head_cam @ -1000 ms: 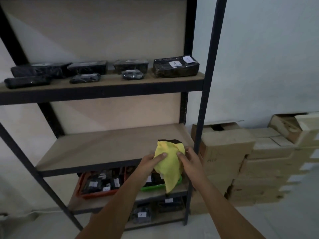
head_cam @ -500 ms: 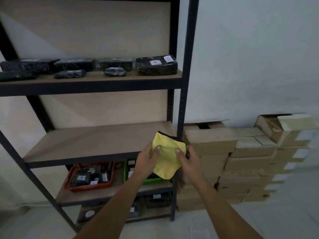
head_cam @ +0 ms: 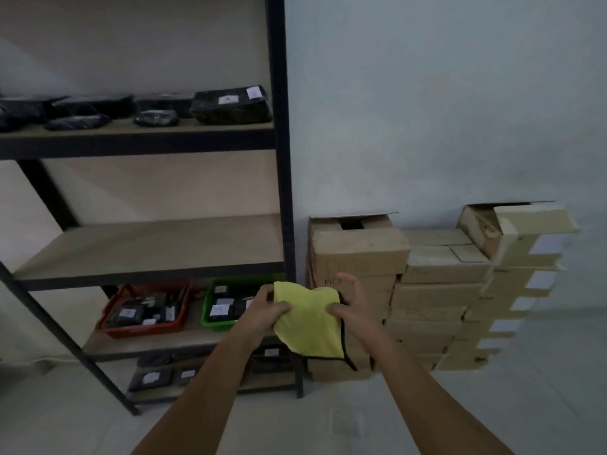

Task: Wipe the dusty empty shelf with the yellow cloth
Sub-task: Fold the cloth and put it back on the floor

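The rack's left side runs out of the frame, so the far ends of its boards are cut off, and the wrapped black packages (head_cam: pixel 231 105) on the upper board are dim and hard to tell apart. Labels in the orange basket (head_cam: pixel 144 311) and green basket (head_cam: pixel 226 307) are too blurred to read. The lowest board sits partly behind the forearms. The yellow cloth (head_cam: pixel 308 320) hangs in the air in front of the rack's right post, below the front edge of the empty shelf (head_cam: pixel 154 244) and apart from it. The left hand (head_cam: pixel 262 315) grips its left edge with curled fingers. The right hand (head_cam: pixel 353 307) pinches the right edge with thumb and a finger, its other fingers spread above. Cardboard boxes (head_cam: pixel 361 247) stand stacked to the right.
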